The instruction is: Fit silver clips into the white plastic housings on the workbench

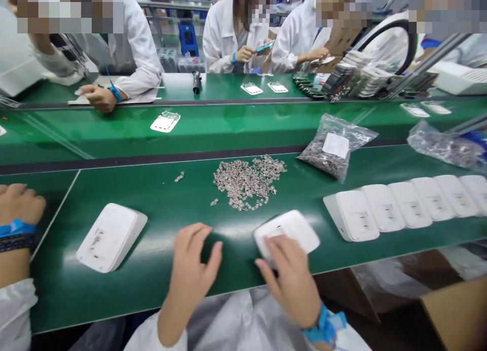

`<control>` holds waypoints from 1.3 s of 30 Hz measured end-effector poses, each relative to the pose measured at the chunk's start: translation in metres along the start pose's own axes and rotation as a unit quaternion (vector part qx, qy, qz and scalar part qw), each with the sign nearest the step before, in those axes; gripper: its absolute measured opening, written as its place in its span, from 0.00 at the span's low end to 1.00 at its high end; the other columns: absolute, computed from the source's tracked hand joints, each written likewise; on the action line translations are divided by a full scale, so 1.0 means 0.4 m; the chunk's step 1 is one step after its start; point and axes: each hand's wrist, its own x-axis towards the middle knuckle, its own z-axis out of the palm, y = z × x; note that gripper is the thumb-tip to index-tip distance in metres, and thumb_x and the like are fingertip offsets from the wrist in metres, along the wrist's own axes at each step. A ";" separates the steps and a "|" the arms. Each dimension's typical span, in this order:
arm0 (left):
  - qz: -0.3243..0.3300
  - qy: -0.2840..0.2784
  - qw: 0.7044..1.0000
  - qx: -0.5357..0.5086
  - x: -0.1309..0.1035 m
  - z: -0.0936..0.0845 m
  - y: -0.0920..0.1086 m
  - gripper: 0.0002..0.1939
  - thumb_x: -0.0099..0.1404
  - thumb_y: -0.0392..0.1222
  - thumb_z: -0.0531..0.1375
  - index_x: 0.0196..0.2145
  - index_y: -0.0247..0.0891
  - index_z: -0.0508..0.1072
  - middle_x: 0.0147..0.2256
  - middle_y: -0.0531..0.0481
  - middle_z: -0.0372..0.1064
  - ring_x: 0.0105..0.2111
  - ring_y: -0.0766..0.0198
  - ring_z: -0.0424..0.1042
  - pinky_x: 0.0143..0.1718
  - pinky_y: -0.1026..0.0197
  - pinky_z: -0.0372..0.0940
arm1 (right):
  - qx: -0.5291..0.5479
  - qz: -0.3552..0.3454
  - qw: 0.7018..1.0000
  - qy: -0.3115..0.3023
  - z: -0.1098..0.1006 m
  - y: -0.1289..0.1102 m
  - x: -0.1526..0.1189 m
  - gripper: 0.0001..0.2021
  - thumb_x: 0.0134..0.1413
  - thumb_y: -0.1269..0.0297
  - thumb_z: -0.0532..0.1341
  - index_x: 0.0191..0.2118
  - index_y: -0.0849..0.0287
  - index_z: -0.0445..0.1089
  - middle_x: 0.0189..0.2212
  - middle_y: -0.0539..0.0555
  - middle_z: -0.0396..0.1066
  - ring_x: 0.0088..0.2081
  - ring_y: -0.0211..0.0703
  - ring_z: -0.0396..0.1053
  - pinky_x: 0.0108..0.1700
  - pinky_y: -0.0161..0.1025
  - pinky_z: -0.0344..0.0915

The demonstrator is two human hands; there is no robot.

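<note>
My right hand [291, 275], with a blue wrist strap, grips the near left part of a white plastic housing [299, 229] lying on the green bench. Its fingers are on the top face and its thumb is at the near edge; slight blur hides the exact contact. To the left, my left hand [192, 265] hovers over the bench, empty, thumb and fingers apart. Beyond both hands lies a loose pile of small metal parts [245, 181]. A second white housing [110, 237] rests farther left, with small metal pieces visible in its recess.
A row of several white housings [359, 216] stands at the right. Behind it lies a clear bag of small parts [329, 150]. Another person's hand [19, 204] is at the left edge. Across the green belt [228, 125], which carries a white panel [165, 121], co-workers in white coats sit.
</note>
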 end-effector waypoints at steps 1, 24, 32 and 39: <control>0.008 -0.041 0.999 -0.019 -0.001 0.025 0.025 0.16 0.68 0.42 0.60 0.52 0.39 0.67 0.50 0.42 0.68 0.50 0.54 0.67 0.52 0.49 0.65 | 0.053 0.004 0.998 -0.014 -0.011 -0.035 0.020 0.14 0.68 0.63 0.55 0.55 0.62 0.67 0.48 0.63 0.70 0.51 0.54 0.69 0.50 0.51 0.69; -0.004 -0.078 0.996 -0.038 -0.065 0.027 -0.007 0.13 0.68 0.37 0.57 0.50 0.42 0.67 0.48 0.45 0.68 0.49 0.55 0.65 0.50 0.49 0.64 | -0.025 0.114 0.992 -0.037 0.141 0.406 0.287 0.07 0.62 0.67 0.55 0.32 0.60 0.68 0.31 0.56 0.66 0.32 0.45 0.64 0.35 0.40 0.60; -0.022 -0.091 0.994 -0.048 -0.053 0.042 0.006 0.11 0.69 0.37 0.57 0.49 0.41 0.67 0.48 0.45 0.68 0.48 0.54 0.65 0.49 0.49 0.61 | 0.127 0.003 0.992 -0.013 0.020 0.183 0.243 0.12 0.69 0.67 0.51 0.41 0.59 0.72 0.36 0.55 0.68 0.36 0.40 0.70 0.38 0.37 0.68; -0.062 -0.067 0.990 -0.107 -0.061 0.028 0.022 0.12 0.70 0.35 0.56 0.50 0.40 0.69 0.47 0.45 0.67 0.48 0.57 0.65 0.50 0.52 0.63 | 0.176 -0.156 0.960 -0.153 0.029 -0.032 0.199 0.12 0.69 0.71 0.51 0.41 0.58 0.71 0.36 0.52 0.68 0.32 0.35 0.66 0.32 0.32 0.66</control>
